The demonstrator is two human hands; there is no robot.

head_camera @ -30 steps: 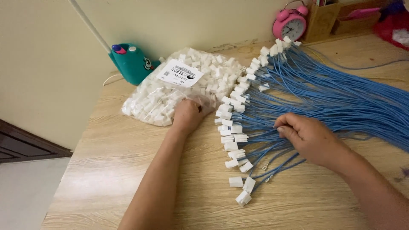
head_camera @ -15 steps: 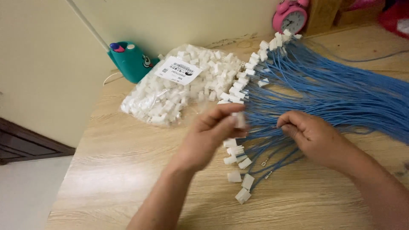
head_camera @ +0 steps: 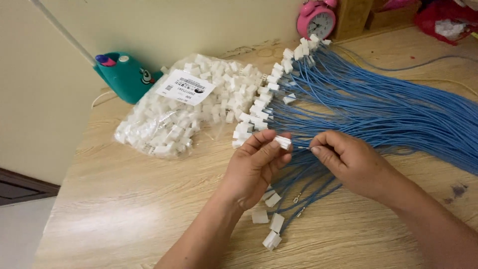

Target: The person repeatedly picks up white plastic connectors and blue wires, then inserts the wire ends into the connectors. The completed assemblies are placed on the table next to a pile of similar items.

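My left hand (head_camera: 255,167) pinches a small white plastic connector housing (head_camera: 283,142) between thumb and fingers. My right hand (head_camera: 351,162) pinches the end of a blue wire (head_camera: 304,148) with a metal terminal, its tip a short gap from the housing. Both hands hover over a wide fan of blue wires (head_camera: 378,107) lying on the wooden table (head_camera: 124,199). Many wire ends carry white housings (head_camera: 259,107) in a curved row. A clear bag of white housings (head_camera: 189,104) with a white label lies to the left.
A teal plastic object (head_camera: 122,74) stands against the wall at back left. A pink alarm clock (head_camera: 316,20) and a wooden box (head_camera: 351,17) stand at the back. Red clutter (head_camera: 443,22) sits at back right. Loose fitted housings (head_camera: 271,226) lie near the table's front.
My left hand left the bag with a white housing and came to the middle. My right hand lifted a blue wire end up to meet it.
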